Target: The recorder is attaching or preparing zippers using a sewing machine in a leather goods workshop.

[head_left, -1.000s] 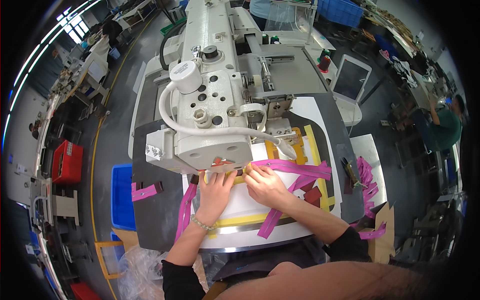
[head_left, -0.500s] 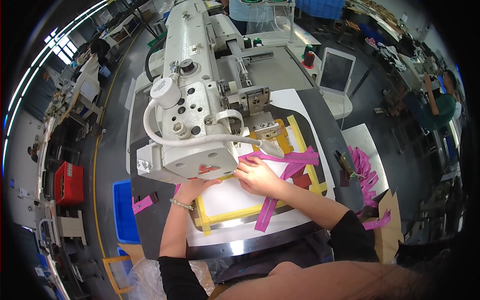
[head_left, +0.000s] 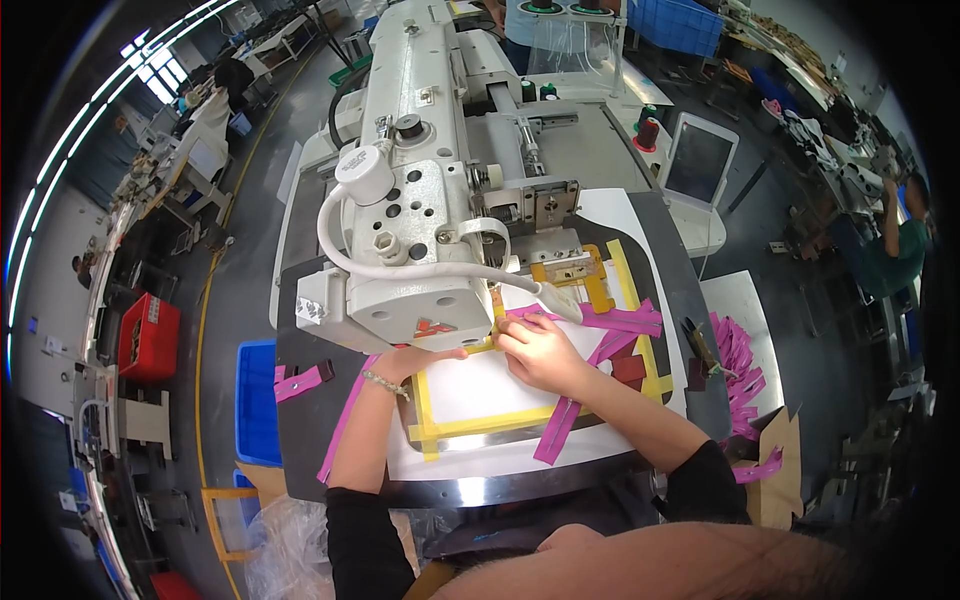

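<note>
My right hand (head_left: 540,352) is at the front of a sewing machine head (head_left: 415,250), its fingers pinched together on the left end of a pink zipper (head_left: 625,320). That zipper runs right across the white sheet (head_left: 480,385). Under the machine head's lower edge reaches my left hand (head_left: 408,362), thumb stretched to the right. Its other fingers are hidden by the machine. Another pink zipper strip (head_left: 345,425) hangs down beside my left wrist. A further pink strip (head_left: 555,432) slants from under my right forearm. Yellow tape (head_left: 490,425) frames the sheet.
On the dark table's left lies a short pink zipper piece (head_left: 298,382). Thread snips (head_left: 695,340) lie at the right edge, near a pile of pink zippers (head_left: 735,370). A blue bin (head_left: 257,400) stands left; a screen (head_left: 695,160) stands back right.
The whole view has shifted, so the machine appears further right. My left hand has moved slightly, and a long pink zipper strip now shows beside its wrist. My right hand stays at the zipper end.
</note>
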Demonstrator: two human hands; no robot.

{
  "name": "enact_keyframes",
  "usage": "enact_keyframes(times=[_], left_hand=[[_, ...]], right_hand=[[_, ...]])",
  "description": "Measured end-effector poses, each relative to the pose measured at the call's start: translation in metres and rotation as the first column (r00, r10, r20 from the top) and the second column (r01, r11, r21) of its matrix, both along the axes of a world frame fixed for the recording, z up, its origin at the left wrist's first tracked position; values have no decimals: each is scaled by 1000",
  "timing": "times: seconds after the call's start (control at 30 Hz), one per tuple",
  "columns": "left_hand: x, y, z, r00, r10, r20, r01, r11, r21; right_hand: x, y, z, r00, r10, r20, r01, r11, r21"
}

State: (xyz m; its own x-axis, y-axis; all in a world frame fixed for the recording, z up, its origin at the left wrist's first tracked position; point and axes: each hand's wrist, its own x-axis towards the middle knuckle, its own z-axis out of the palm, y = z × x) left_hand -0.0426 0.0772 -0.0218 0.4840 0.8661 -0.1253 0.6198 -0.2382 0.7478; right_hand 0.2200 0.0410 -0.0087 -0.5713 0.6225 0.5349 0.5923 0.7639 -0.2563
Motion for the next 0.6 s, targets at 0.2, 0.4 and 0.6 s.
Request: enact_keyframes(times=[0.2,0.4,0.6], left_hand=[[9,-7,14,995,97,22,-95,992,-77],[15,-19,21,974,183,132,-172,981,-95],[19,-41,29,992,92,-92,-71,976,205]], right_hand=[[2,2,1,1000,15,3,-15,1000,-27],[3,-2,5,999,42,13,-42,999,-31],[5,-21,10,995,76,58,-75,997,-26]])
